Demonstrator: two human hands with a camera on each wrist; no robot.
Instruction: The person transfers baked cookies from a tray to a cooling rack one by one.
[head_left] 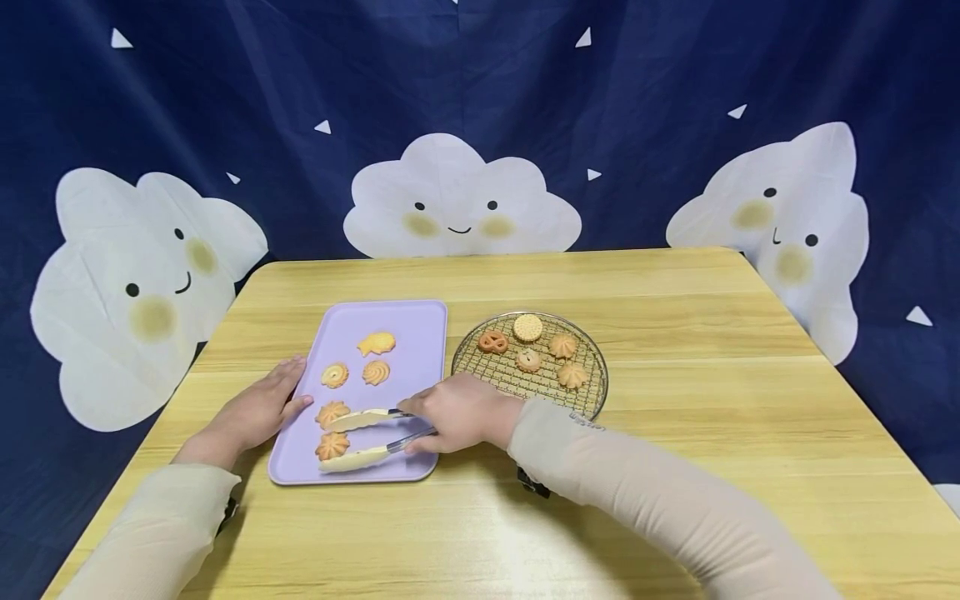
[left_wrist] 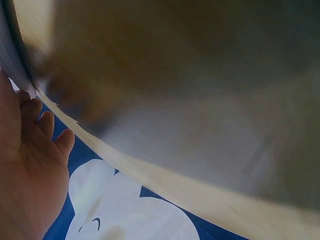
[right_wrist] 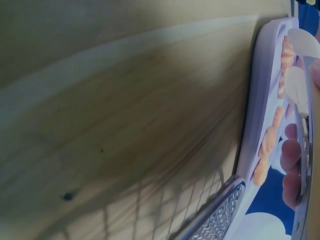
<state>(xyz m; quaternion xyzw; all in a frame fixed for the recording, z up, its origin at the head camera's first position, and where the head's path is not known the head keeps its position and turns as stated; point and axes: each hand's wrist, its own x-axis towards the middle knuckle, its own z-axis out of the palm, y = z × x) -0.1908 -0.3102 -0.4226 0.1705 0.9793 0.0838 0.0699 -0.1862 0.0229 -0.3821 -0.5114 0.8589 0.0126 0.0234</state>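
Observation:
My right hand [head_left: 457,412] grips a pair of tongs [head_left: 356,460] with cream-coloured tips over the lilac tray [head_left: 390,317]. The tips stand apart around a flower-shaped cookie [head_left: 332,446] near the tray's front left corner. The upper tip overlaps a second flower-shaped cookie [head_left: 331,414] just behind it. Farther back on the tray lie a round cookie [head_left: 335,375], a swirled cookie [head_left: 377,372] and a fish-shaped cookie [head_left: 376,342]. With relaxed fingers, my left hand [head_left: 261,408] rests against the tray's left edge, its thumb over the rim.
Right of the tray stands a round wire cooling rack [head_left: 480,372], partly behind my right hand. It bears a pretzel [head_left: 492,341], a pale round cookie [head_left: 528,327], a small round cookie [head_left: 528,360] and two flower-shaped cookies [head_left: 572,375]. All this sits on a wooden table [head_left: 712,375].

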